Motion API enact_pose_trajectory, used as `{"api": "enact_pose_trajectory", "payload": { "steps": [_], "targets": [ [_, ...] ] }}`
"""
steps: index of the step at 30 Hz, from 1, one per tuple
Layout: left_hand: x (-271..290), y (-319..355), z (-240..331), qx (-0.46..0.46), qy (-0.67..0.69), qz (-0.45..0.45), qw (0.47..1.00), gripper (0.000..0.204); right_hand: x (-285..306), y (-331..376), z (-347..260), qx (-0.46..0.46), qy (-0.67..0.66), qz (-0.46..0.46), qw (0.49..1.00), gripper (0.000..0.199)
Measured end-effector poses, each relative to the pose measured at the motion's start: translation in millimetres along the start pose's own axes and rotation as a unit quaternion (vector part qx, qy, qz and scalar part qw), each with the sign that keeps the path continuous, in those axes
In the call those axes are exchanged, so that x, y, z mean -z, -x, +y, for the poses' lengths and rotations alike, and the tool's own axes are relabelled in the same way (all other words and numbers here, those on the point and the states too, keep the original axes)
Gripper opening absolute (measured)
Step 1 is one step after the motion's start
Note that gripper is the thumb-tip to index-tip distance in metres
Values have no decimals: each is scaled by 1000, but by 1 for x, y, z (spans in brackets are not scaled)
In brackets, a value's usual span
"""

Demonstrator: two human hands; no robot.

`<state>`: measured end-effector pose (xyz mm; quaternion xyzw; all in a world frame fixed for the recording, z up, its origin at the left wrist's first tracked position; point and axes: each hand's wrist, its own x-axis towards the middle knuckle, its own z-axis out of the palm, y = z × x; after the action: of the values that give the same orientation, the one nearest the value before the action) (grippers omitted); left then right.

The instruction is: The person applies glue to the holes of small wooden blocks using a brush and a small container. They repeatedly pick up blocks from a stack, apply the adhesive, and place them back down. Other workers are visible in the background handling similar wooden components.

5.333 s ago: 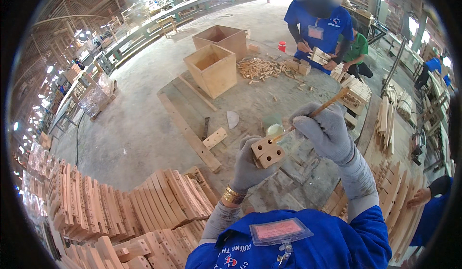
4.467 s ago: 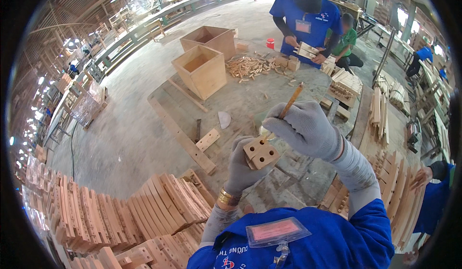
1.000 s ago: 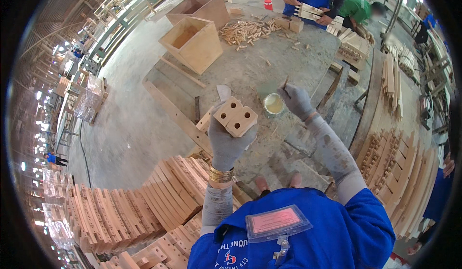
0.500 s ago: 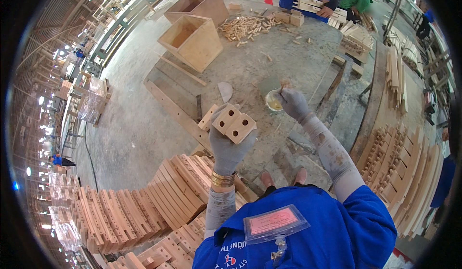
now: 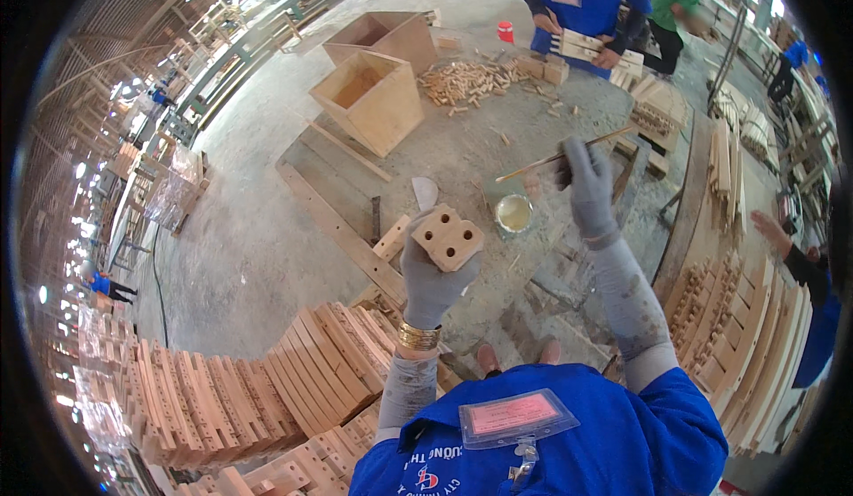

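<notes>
My gloved left hand [image 5: 437, 283] is closed around wooden blocks [image 5: 448, 238] pressed side by side, their end faces up with several round dark holes. My gloved right hand [image 5: 588, 190] grips a thin wooden stick [image 5: 530, 169], perhaps a brush; its tip points left, above and apart from the pot. Below that tip, a small round pot [image 5: 514, 214] with pale yellowish liquid stands on the worktable [image 5: 462, 163]. A grey half-round plate [image 5: 425, 192] lies just beyond my left hand.
Wooden dowels [image 5: 466, 83] are heaped beside two plywood boxes [image 5: 369, 101]. A co-worker [image 5: 582, 3] across the table handles wooden pieces. Stacked drilled wooden parts [image 5: 213, 398] stand at left, more parts [image 5: 729, 318] at right, where another person's hand [image 5: 771, 231] reaches in.
My right hand has lifted up and right from the pot, bringing the stick into view nearly level. My left hand still holds the blocks, which are slightly turned.
</notes>
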<state>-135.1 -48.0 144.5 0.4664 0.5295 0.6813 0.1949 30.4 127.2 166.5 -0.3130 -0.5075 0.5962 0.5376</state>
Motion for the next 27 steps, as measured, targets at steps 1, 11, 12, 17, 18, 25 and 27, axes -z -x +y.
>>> {"api": "enact_pose_trajectory", "payload": {
  "steps": [1, 11, 12, 17, 18, 25, 27],
  "targets": [
    [-2, -1, -1, -15, -12, 1, 1000, 63, -4, 1, -25, 41, -7, -7, 999, 27],
    [-5, -9, 11, -78, -100, 12, 992, 57, -56, 39, -125, 296, 209, -260, 895, 15],
    [-4, -10, 11, -83, -104, 11, 991, 58, -58, 39, -126, 298, 210, -274, 890, 14],
    [1, -10, 9, -86, -125, 6, 988, 60, -69, 36, -124, 371, 256, -330, 829, 12],
    [2, -10, 9, -89, -128, 5, 988, 59, -71, 37, -124, 381, 271, -341, 815, 12],
    [2, -9, 8, -37, -36, 5, 999, 58, -78, 39, -125, 414, 287, -329, 799, 14],
    [2, -10, 9, -49, -63, 5, 997, 58, -77, 43, -128, 380, 292, -334, 811, 14]
  ]
}}
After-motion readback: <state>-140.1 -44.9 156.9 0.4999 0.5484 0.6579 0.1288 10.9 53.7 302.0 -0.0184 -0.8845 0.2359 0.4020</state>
